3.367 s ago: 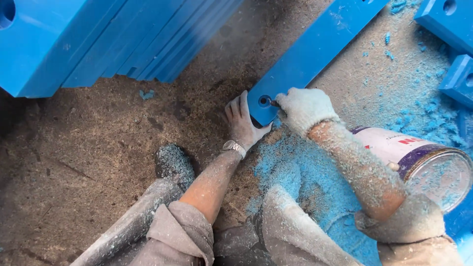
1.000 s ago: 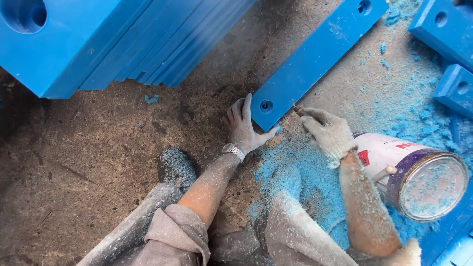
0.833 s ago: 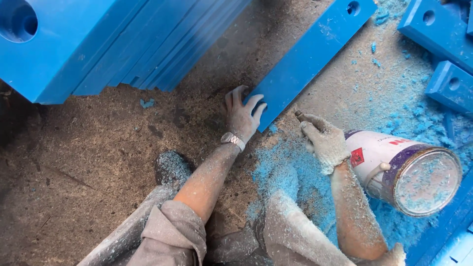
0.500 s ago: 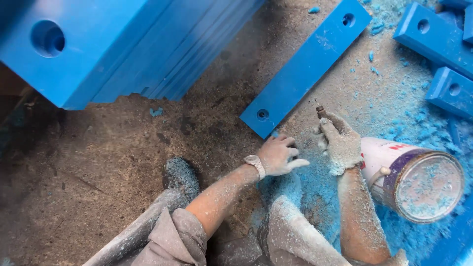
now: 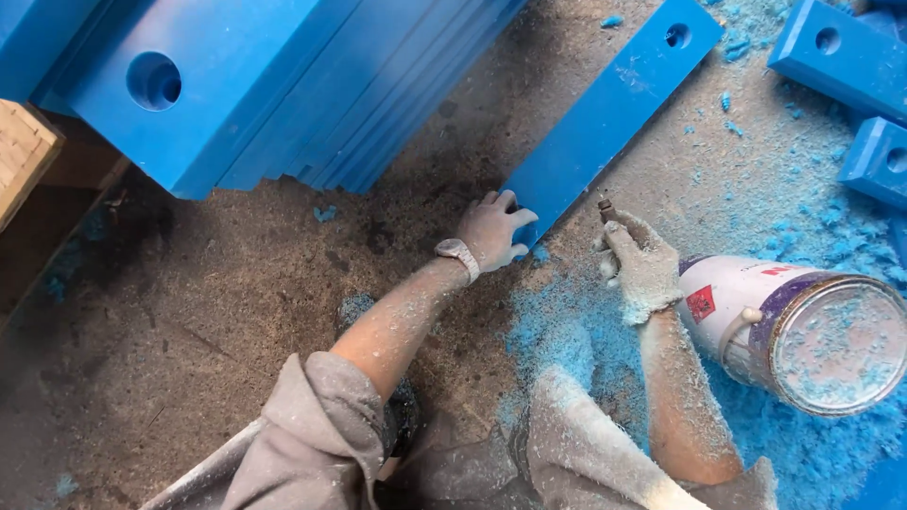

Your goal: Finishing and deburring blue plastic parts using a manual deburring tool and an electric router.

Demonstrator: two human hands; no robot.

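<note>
Our left hand [image 5: 493, 229] rested on the near end of the long blue plank [image 5: 612, 109], fingers [image 5: 510, 200] curled over its lower corner and grasping the edge. The plank lay flat on the dusty floor [image 5: 217, 312], running diagonally up and to the right, with a round hole [image 5: 676, 36] near its far end. Our right hand [image 5: 641, 264], in a dust-coated glove, was clenched around a small dark tool [image 5: 606, 206] whose tip pointed upward, just beside the plank's near end but apart from it. A tin can [image 5: 803, 326] lay on its side against our right wrist, amid blue shavings [image 5: 567, 331]. A stack of blue slabs [image 5: 283, 85] stood to the upper left, well apart from both hands.
</note>
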